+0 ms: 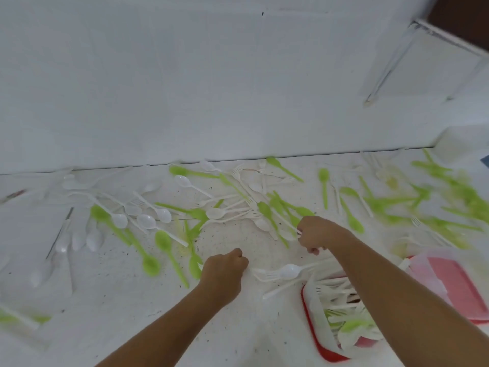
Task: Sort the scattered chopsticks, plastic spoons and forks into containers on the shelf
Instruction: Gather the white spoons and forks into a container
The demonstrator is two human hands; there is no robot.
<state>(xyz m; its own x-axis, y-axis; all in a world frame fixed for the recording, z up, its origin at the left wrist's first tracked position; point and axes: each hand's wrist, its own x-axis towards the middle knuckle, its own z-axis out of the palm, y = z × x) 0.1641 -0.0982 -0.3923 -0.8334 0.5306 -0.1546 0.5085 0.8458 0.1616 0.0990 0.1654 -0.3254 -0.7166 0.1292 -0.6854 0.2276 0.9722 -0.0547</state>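
Reaching out over a white table [127,327] that meets a white wall, I am still early in the sorting, judging by how much lies loose. My right hand [320,234] is curled and pinches the handle of a white utensil [287,221] at the near edge of the thickest heap, with its head hidden in the pile. My left hand [225,271] is clenched in a fist just above the table. Something white like fork tines shows at its left edge, but I cannot tell whether it holds anything. At the lower right, under my right forearm, sits a red container [308,316] that holds a bundle of white forks [336,290] with a few green pieces [352,325] on top, so some gathering is done, though the colours are mixed there. Beside it, further right, lies a pink tray or lid [449,282], blurred. A white spoon [289,271] and a couple of forks rest just outside the red container. Everything else is left to do: green spoons [150,263], white spoons [146,221] and white forks [251,200] are strewn from the far left to the far right, many crossing one another. No chopsticks are clear to me; a thin dark stick [60,229] at the left may be one.
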